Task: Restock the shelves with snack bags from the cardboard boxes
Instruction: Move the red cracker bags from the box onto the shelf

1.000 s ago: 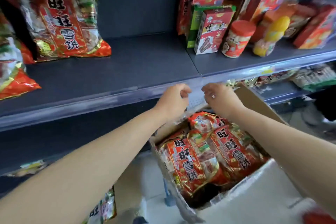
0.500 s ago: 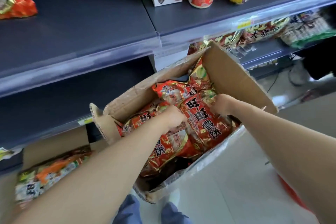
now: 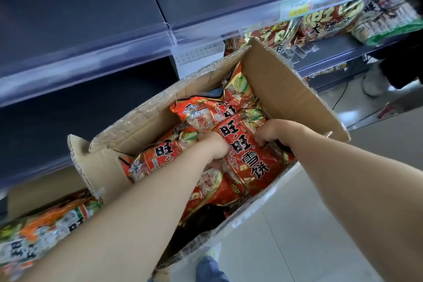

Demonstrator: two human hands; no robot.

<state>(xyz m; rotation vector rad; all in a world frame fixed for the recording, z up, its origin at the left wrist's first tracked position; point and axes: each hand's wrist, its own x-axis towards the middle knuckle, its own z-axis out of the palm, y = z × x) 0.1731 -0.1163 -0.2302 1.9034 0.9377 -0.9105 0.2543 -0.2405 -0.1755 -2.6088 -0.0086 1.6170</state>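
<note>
Gripping red snack bag point(image 3: 246, 158) between left hand point(image 3: 214, 147), right hand point(image 3: 269, 131), inside cardboard box point(image 3: 283, 89)

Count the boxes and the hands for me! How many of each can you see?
Boxes: 2, the big box and a second box at lower left
Hands: 2, left hand and right hand, both on a red bag
Total: 4
</note>
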